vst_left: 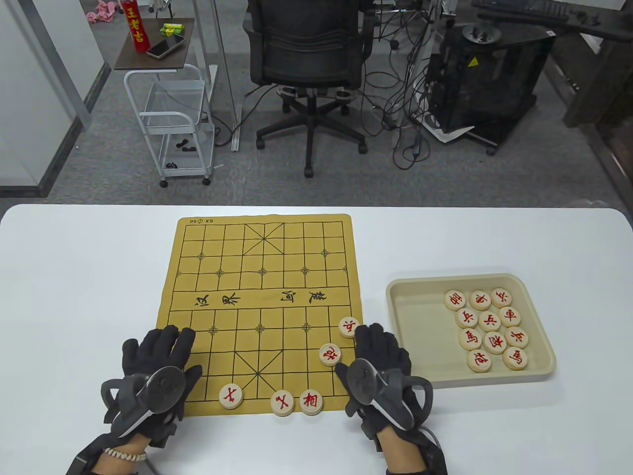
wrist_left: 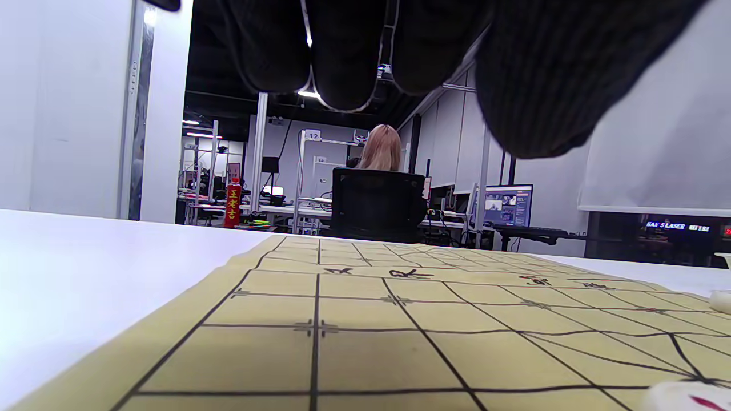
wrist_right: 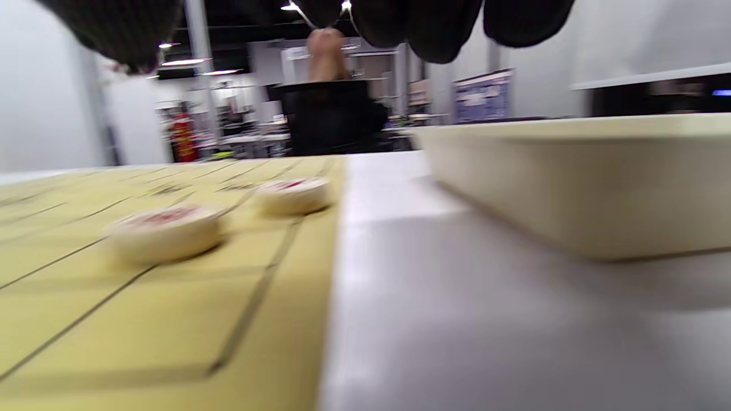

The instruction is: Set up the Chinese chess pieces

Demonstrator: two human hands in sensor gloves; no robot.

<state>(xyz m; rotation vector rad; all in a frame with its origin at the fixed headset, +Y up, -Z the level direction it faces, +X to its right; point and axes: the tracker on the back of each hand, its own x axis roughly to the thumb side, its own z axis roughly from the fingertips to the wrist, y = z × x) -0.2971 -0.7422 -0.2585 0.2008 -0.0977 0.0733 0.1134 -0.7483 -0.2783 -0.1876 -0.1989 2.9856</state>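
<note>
In the table view we rest our left hand (vst_left: 156, 368) flat at the lower left corner of the yellow board (vst_left: 259, 277), fingers spread and holding nothing. Our right hand (vst_left: 381, 366) lies at the board's lower right edge, fingers (wrist_right: 422, 25) loosely extended and empty; its fingertips sit just beside one piece (vst_left: 348, 327) near the right border. A second piece (vst_left: 330, 355) lies just left of the hand. Three more pieces (vst_left: 283, 403) stand along the board's bottom row. At the right of the frame the beige tray (vst_left: 400, 307) holds the remaining pieces (vst_left: 489, 321), clustered toward its right half. The right wrist view is blurred.
</note>
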